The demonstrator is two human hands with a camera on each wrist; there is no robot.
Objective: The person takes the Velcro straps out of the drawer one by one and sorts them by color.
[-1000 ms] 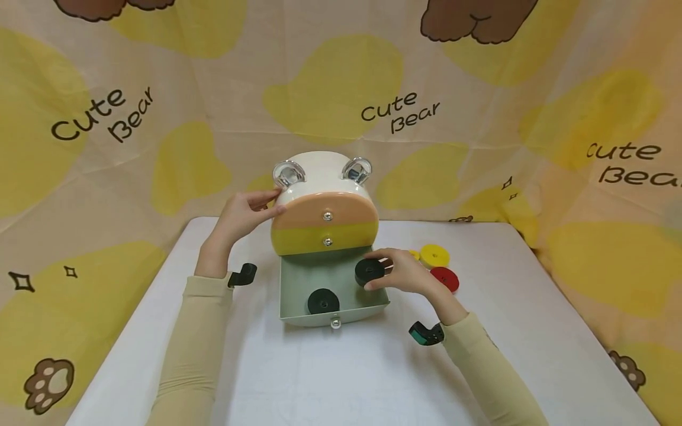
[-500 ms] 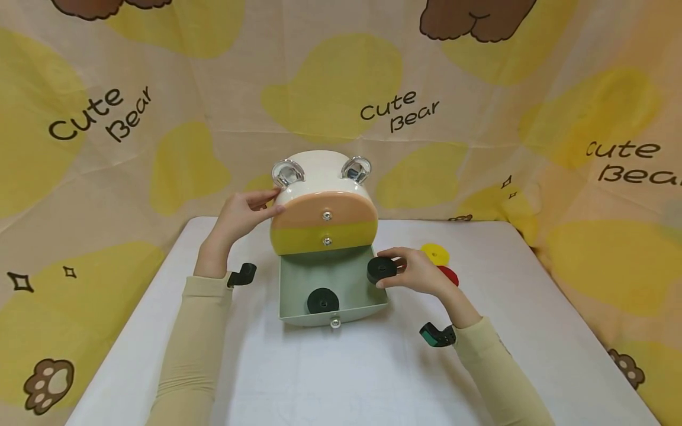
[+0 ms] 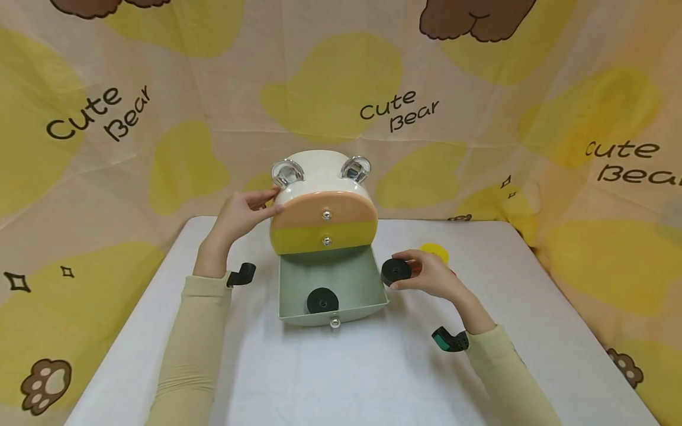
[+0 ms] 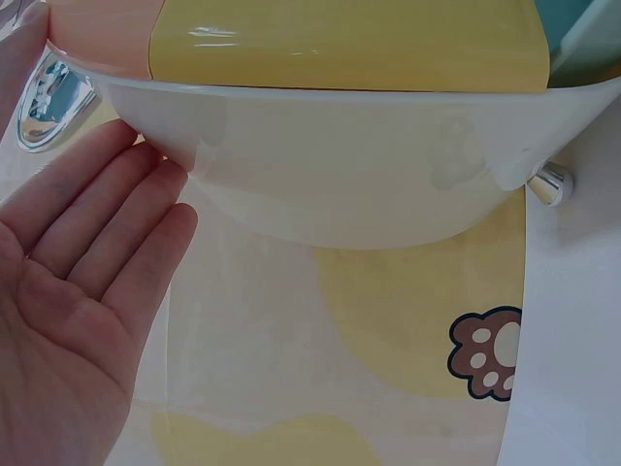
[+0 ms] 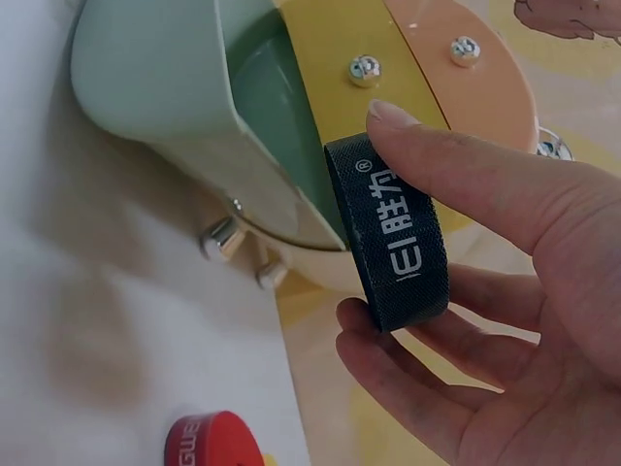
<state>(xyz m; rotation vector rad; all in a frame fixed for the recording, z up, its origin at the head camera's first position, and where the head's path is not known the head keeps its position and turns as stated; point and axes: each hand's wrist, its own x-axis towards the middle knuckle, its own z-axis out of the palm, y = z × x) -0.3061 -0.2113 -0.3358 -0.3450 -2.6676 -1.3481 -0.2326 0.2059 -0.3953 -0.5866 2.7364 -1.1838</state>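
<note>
My right hand pinches a roll of black hook-and-loop tape just outside the drawer's right wall. White lettering marks the roll's woven side in the right wrist view, with the thumb on one side and fingers on the other. A second black roll lies near the front of the pulled-out green drawer. That drawer belongs to a white cabinet with silver ears. My left hand rests on the cabinet's upper left side, its fingers straight against the white shell.
The orange drawer front and yellow drawer front are closed. A yellow roll and a red roll stand on the white table, partly hidden by the right hand in the head view. Patterned cloth hangs behind.
The right hand has carried the black roll rightward, from over the drawer to beyond its right wall, covering most of the red roll. The left hand, cabinet and other black roll stay put.
</note>
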